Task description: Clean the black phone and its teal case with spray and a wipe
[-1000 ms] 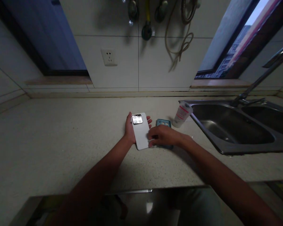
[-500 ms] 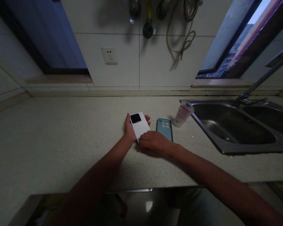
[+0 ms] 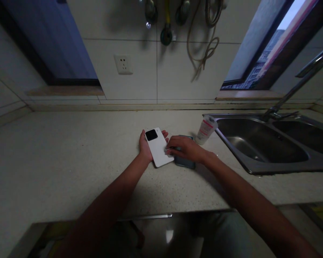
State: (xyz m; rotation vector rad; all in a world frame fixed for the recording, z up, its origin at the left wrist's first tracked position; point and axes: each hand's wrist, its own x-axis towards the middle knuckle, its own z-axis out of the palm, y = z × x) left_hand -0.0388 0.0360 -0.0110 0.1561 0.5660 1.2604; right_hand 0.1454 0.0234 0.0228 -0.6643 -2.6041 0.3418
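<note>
White rectangular phone (image 3: 158, 148) lies back-up near the middle of the pale speckled stone countertop (image 3: 70, 150), its dark square camera block at the far end. Its long axis runs from far left to near right.

On its left, the left hand (image 3: 144, 148) cups the phone from below. The palm is against the left long edge, and fingertips curl up past the far right edge, so this hand grips the phone. The phone's near end sticks out free of the palm and rests on or just above the counter; I cannot tell which.

Just to the right, the right hand (image 3: 187, 149) comes in palm-down, fingertips touching the phone's right long edge. Whether they pinch the phone or only rest against it cannot be made out. Both hands meet the phone, one on each long side.

Under the right hand lies a flat teal phone case (image 3: 185, 163), mostly hidden, with only its near end showing. It sits just beside the phone, perhaps touching it.

Farther right, a small white plastic bottle with a red label (image 3: 206, 129) stands tilted against the stainless steel sink (image 3: 285, 167). The dim light blurs its print.
</note>
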